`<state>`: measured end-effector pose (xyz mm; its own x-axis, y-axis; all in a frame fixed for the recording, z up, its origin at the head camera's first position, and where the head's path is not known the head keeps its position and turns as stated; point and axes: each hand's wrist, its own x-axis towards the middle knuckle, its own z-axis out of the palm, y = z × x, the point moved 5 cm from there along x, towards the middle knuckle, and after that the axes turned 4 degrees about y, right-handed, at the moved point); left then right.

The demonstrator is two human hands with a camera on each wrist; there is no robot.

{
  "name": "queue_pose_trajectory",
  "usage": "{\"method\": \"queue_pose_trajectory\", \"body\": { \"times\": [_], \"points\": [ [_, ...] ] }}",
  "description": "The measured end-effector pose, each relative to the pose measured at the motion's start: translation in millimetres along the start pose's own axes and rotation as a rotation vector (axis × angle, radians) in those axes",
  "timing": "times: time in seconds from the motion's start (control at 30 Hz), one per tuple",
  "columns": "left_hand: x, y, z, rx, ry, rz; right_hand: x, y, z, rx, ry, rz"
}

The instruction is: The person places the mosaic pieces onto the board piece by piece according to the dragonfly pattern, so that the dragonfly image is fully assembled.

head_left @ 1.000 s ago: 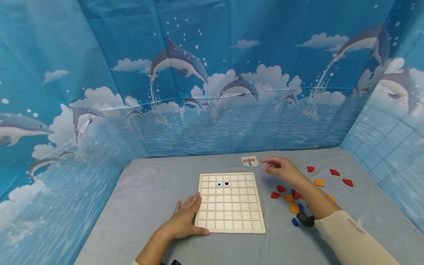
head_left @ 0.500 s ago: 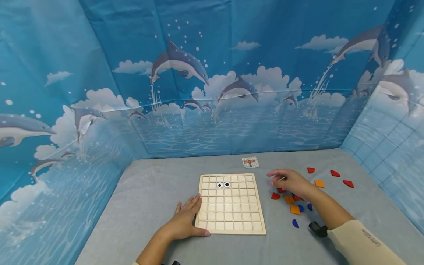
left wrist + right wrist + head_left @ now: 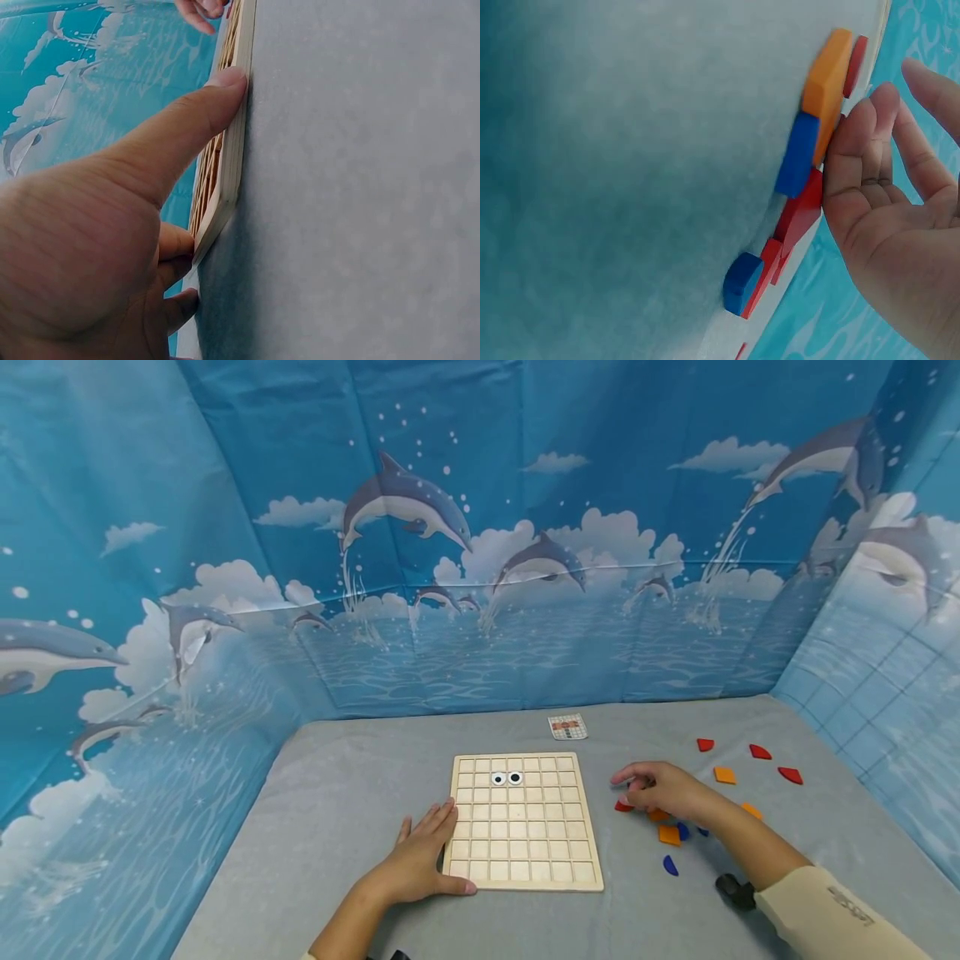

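My left hand lies at the near left corner of a pale wooden grid board. Its fingers stretch along the left side while the thumb presses the front edge, as the left wrist view also shows. Two round eye pieces sit side by side in the board's upper squares. Right of the board, my right hand hovers low over a cluster of coloured pieces, with loosely bent fingers and nothing visible between them. In the right wrist view, an orange piece, a blue piece and a red piece lie beside the fingers.
A small printed pattern card lies behind the board. Farther right are red pieces and an orange square. A blue half-round piece lies nearer on the grey cloth. A dolphin-print curtain encloses the back and sides.
My right hand has moved away from beside the card, toward me and slightly right, down over the coloured pieces. The left hand has stayed on the board.
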<state>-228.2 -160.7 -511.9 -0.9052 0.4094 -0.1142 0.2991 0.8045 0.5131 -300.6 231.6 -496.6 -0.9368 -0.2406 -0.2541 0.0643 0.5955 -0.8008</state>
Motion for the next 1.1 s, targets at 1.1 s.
{"method": "queue_pose_trajectory", "body": {
  "times": [1.1],
  "points": [
    [2.3, -3.0, 1.3, 0.0, 0.001, 0.001, 0.2, 8.9, 6.3, -0.139, 0.052, -0.02]
  ]
}}
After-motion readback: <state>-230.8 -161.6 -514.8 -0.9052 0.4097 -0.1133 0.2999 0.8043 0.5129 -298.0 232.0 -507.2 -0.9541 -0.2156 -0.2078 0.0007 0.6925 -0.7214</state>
